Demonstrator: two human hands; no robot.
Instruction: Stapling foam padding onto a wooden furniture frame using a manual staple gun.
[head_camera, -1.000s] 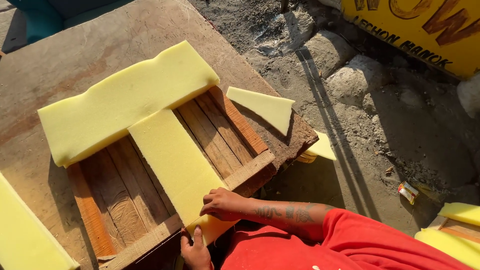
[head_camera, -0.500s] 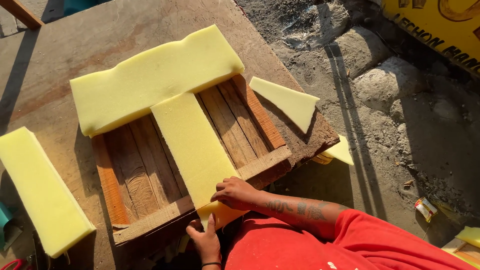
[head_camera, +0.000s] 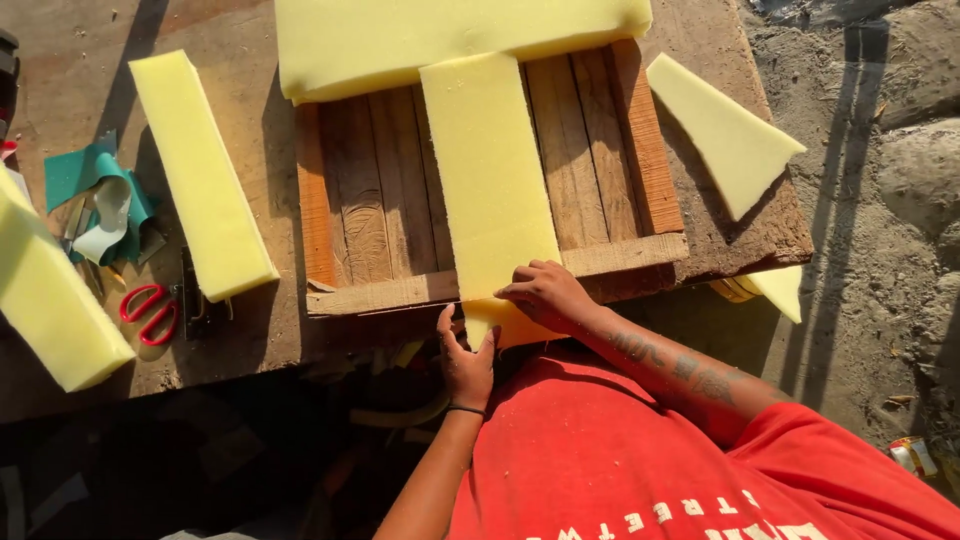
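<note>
Head view, looking straight down. Long rectangular strip of yellow foam (head_camera: 489, 180) lying flat across a slatted brown wooden frame (head_camera: 370, 215), long axis running away from the body toward the far side of the frame. Far end butting against a broad yellow foam slab (head_camera: 450, 35) laid crosswise along the frame's far edge, the two forming a T. Near end hanging over the frame's near rail, right in front of the red shirt.

Right hand (head_camera: 545, 295) flat on top of that near end, fingers spread and pressing down where strip meets rail. Left hand (head_camera: 466, 362) just below, palm up under the overhang, thumb and fingers narrowly cupped about the strip's left edge, touching it. Both hands thus at the same near end, right above, left beneath; whole length of the strip stretching away from them. Right hand the one nearer the frame.

Elsewhere: a triangular yellow foam offcut (head_camera: 725, 135) right of the frame on the worn wooden table (head_camera: 80, 40); two further yellow foam blocks, one (head_camera: 200, 175) left of the frame, one (head_camera: 50, 295) at the left edge. Red-handled scissors (head_camera: 148, 310) and teal fabric scraps (head_camera: 95, 195) between those blocks, well apart from both hands.
</note>
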